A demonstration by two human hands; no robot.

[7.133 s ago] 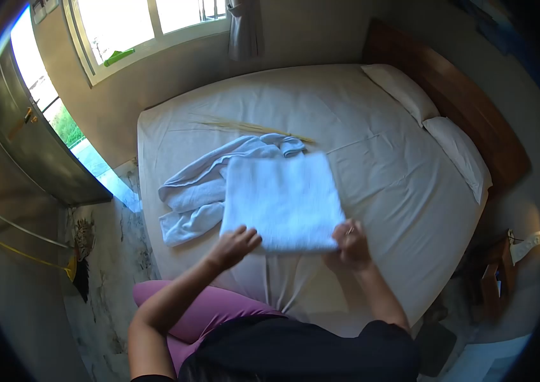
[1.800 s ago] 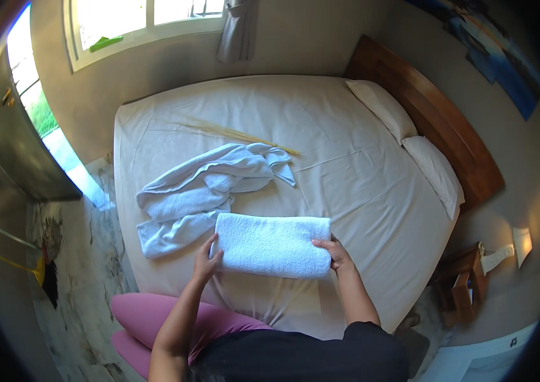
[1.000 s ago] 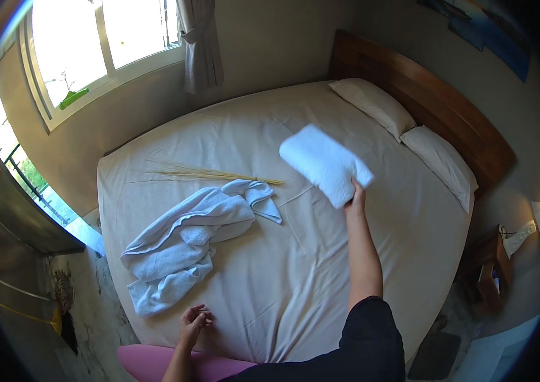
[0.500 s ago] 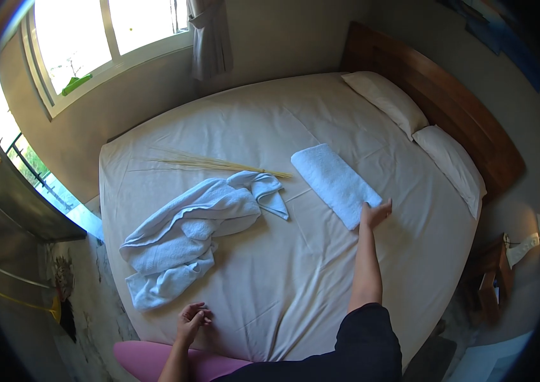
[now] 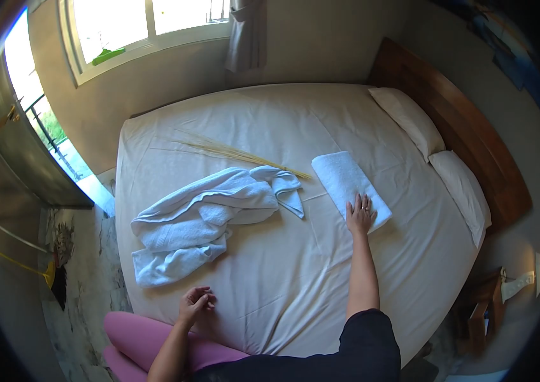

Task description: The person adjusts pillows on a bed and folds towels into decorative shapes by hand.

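Observation:
A folded white towel point(image 5: 340, 175) lies on the right half of the bed. My right hand point(image 5: 361, 215) rests flat on its near end, fingers spread, a ring on one finger. Left of it, a second white towel point(image 5: 219, 204) lies crumpled in loose folds. My left hand point(image 5: 195, 304) hovers at the near side of the bed below the crumpled towel, fingers loosely bent and holding nothing. Behind both towels, a bundle of thin straw-coloured sticks point(image 5: 254, 158) lies across the sheet.
A cream sheet point(image 5: 270, 267) covers the bed. Two pillows point(image 5: 410, 121) lean along the wooden headboard point(image 5: 454, 121). A bedside table point(image 5: 486, 312) stands at right. At left are a door point(image 5: 21, 140), a yellow-handled broom point(image 5: 50, 274) and a window point(image 5: 117, 32) with a curtain.
My right hand has gone from the folded towel's near edge to lying flat on top of it. My left hand stays low at the bed's near side. The view has shifted slightly.

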